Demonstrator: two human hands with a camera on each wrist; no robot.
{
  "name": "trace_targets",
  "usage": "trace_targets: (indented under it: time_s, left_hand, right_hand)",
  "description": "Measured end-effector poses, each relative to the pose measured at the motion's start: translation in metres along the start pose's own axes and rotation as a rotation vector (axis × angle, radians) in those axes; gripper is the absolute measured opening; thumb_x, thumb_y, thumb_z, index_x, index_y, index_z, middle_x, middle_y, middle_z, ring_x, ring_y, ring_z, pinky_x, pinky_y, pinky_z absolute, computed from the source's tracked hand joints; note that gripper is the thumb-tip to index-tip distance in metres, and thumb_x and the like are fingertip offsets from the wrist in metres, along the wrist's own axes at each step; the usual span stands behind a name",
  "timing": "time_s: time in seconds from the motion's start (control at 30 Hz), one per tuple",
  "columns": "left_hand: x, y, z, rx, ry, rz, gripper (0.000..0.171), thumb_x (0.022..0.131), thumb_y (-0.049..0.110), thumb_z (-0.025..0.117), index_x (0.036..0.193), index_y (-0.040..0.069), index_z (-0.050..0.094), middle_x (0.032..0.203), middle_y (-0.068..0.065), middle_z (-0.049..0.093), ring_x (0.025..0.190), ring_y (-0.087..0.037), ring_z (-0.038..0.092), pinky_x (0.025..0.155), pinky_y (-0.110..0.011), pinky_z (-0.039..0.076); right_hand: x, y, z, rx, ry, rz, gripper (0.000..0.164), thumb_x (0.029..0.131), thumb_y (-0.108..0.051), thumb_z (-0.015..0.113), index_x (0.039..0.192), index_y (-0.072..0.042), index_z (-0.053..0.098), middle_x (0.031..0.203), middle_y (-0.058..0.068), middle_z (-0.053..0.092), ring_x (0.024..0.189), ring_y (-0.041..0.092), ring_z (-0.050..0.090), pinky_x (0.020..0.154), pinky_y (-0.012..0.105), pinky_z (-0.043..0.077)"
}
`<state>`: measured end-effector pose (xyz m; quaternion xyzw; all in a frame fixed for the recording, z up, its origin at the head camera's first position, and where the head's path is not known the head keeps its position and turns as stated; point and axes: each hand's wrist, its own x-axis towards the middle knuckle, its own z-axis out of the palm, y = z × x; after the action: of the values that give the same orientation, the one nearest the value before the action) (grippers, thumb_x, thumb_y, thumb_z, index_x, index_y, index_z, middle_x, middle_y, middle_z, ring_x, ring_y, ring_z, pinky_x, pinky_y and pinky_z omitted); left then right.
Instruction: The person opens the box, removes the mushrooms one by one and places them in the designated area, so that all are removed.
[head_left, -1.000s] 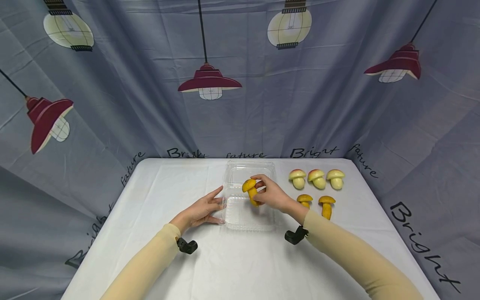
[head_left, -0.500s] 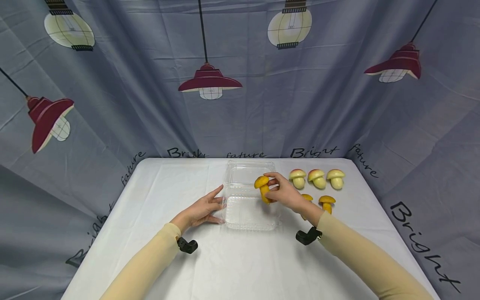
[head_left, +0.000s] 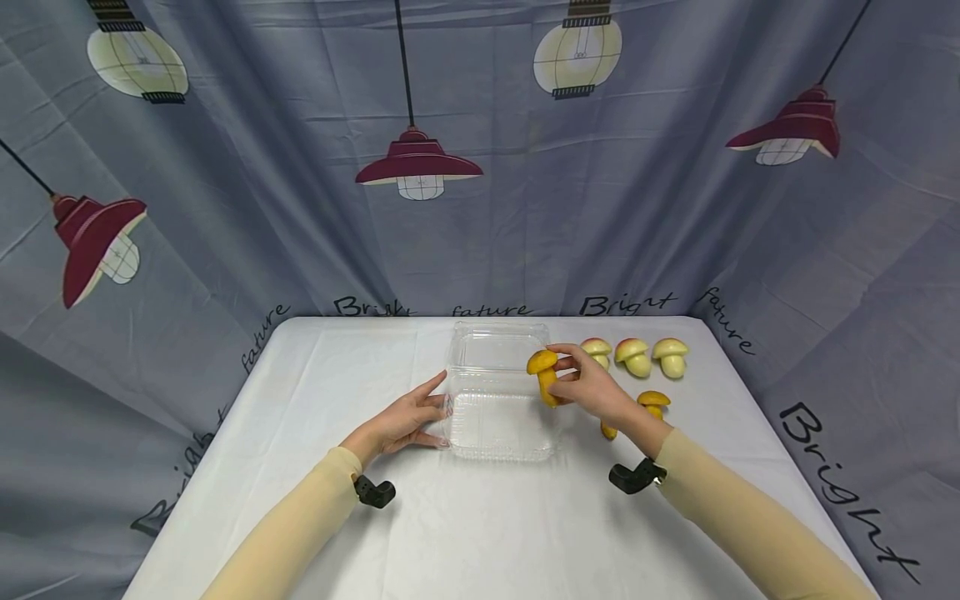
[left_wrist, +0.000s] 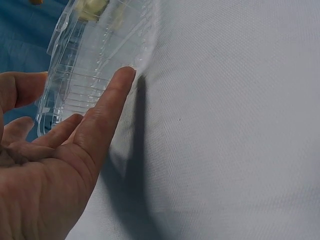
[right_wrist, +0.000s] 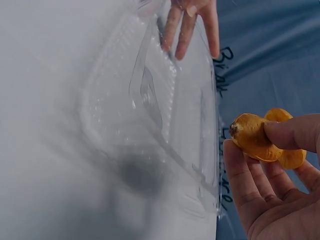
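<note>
In the head view my right hand (head_left: 588, 387) pinches a yellow mushroom (head_left: 547, 377) by its stem, raised over the right side of a clear plastic clamshell box (head_left: 498, 427). The right wrist view shows the thumb on one side of the mushroom (right_wrist: 255, 137) and the fingers on the other. The box stands with its lid (head_left: 501, 346) folded back, away from me. My left hand (head_left: 405, 421) touches the box's left side, fingers extended and spread. In the left wrist view its fingers (left_wrist: 107, 110) lie along the clear wall.
Three pale mushrooms (head_left: 633, 360) lie in a row at the back right of the white table (head_left: 465, 533). Two more yellow mushrooms (head_left: 654, 400) lie in front of them, partly covered by my right hand and wrist. A grey curtain (head_left: 487, 242) hangs behind the table.
My right hand has moved right with the yellow mushroom, from over the middle of the box to its right side. The left hand has stayed at the box.
</note>
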<state>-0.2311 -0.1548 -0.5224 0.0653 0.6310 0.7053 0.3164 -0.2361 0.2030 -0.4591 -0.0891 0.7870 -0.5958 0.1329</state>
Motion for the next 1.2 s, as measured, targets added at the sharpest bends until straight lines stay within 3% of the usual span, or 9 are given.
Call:
trace_targets:
  time_s: [0.33, 0.6, 0.77, 1.03, 1.2]
  left_hand:
    - [0.001, -0.002, 0.000, -0.014, 0.008, -0.003, 0.082, 0.104, 0.000, 0.052, 0.166, 0.035, 0.013, 0.169, -0.022, 0.010, 0.138, -0.048, 0.042, 0.088, -0.050, 0.061]
    - [0.000, -0.002, 0.001, -0.010, 0.006, 0.000, 0.081, 0.104, -0.001, 0.051, 0.166, 0.033, 0.012, 0.168, -0.022, 0.011, 0.138, -0.048, 0.042, 0.088, -0.050, 0.061]
    - [0.000, -0.002, 0.001, -0.011, 0.004, 0.001, 0.081, 0.104, -0.001, 0.051, 0.166, 0.033, 0.012, 0.168, -0.023, 0.011, 0.138, -0.048, 0.043, 0.088, -0.050, 0.061]
    - [0.001, -0.001, 0.001, -0.019, 0.004, -0.002, 0.081, 0.104, -0.002, 0.050, 0.166, 0.033, 0.012, 0.168, -0.023, 0.009, 0.140, -0.048, 0.040, 0.088, -0.050, 0.061]
    - [0.000, -0.002, 0.001, -0.023, 0.002, -0.003, 0.081, 0.104, -0.003, 0.050, 0.166, 0.034, 0.012, 0.169, -0.022, 0.010, 0.138, -0.047, 0.042, 0.088, -0.050, 0.061]
  right_hand:
    - [-0.009, 0.005, -0.025, 0.005, 0.044, 0.002, 0.072, 0.092, -0.001, 0.070, 0.155, -0.007, 0.036, 0.134, 0.024, 0.042, 0.105, 0.028, 0.060, 0.083, 0.041, 0.063]
    - [-0.020, 0.001, -0.043, -0.020, 0.071, 0.013, 0.075, 0.094, -0.005, 0.071, 0.158, -0.006, 0.031, 0.139, 0.026, 0.041, 0.111, 0.031, 0.059, 0.087, 0.045, 0.062]
    - [-0.027, 0.003, -0.056, -0.015, 0.092, 0.009, 0.077, 0.095, -0.004, 0.070, 0.159, -0.006, 0.029, 0.142, 0.027, 0.040, 0.113, 0.033, 0.058, 0.087, 0.043, 0.062]
    - [-0.035, 0.012, -0.076, -0.034, 0.119, 0.009, 0.077, 0.095, -0.003, 0.070, 0.159, -0.006, 0.027, 0.140, 0.026, 0.038, 0.109, 0.024, 0.062, 0.085, 0.035, 0.062]
    - [-0.041, 0.014, -0.086, -0.060, 0.141, 0.030, 0.077, 0.095, -0.007, 0.071, 0.160, -0.010, 0.028, 0.142, 0.025, 0.039, 0.116, 0.031, 0.057, 0.088, 0.038, 0.062]
